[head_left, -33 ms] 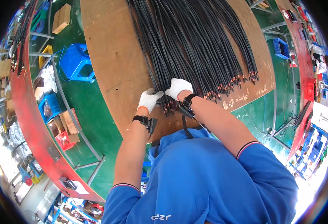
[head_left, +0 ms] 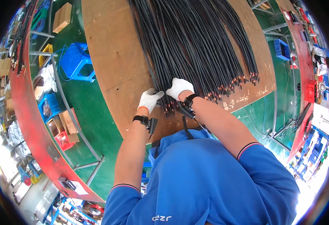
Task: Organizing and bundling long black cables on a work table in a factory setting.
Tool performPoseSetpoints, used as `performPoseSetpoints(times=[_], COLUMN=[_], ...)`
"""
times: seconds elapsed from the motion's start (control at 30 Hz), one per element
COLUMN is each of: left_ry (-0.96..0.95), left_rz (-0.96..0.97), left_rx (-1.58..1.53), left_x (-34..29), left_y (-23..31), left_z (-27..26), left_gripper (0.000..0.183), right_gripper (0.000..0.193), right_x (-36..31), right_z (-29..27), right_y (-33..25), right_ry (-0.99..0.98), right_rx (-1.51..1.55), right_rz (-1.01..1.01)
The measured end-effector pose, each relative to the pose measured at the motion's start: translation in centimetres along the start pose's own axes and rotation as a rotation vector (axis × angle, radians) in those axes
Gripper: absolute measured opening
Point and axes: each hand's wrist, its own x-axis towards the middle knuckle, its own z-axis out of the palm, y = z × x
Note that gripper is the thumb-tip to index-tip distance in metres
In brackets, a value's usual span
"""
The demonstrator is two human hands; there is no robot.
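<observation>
Many black cables [head_left: 194, 48] with coppery ends lie side by side along the brown table [head_left: 108, 67], their ends toward me. My left hand [head_left: 149, 100], in a white glove, is at the left edge of the bundle, thumb and fingers closed around a cable near its end. Just to its right, my right hand [head_left: 180, 88], also in a white glove, rests on the cables with its fingers curled onto them. The fingertips of the right hand are partly hidden. Below both hands several cable ends [head_left: 167, 110] stick out. Each wrist carries a black strap with a small device.
A blue stool [head_left: 76, 62] stands on the green floor left of the table. Further left are a long red bench [head_left: 33, 112], blue bins [head_left: 50, 107], a red bin [head_left: 64, 140] and cartons [head_left: 62, 18]. On the right stand a blue crate [head_left: 281, 48] and another red bench [head_left: 303, 67].
</observation>
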Motion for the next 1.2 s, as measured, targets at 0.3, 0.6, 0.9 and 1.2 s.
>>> performPoseSetpoints(times=[0.3,0.6,0.9,1.2], left_ry=[-0.032,-0.012,-0.042,-0.125], left_rz=[-0.054,-0.015,-0.001,-0.004], left_rx=[0.072,0.114,0.166,0.113], left_x=[0.1,0.0,0.1,1.2], left_y=[0.3,0.7,1.6,-0.8], left_z=[-0.4,-0.1,-0.2,-1.2], left_gripper=[0.059,0.046,0.041,0.08], right_gripper=[0.045,0.036,0.039,0.041], right_x=[-0.2,0.4,0.0,-1.4], right_z=[0.0,0.9,1.4,2.4], right_y=[-0.2,2.2,3.3,0.1], right_ry=[-0.064,-0.045,-0.042,0.205], right_rx=[0.041,-0.086,-0.134,-0.108], right_rz=[0.083,-0.076,-0.148,-0.158])
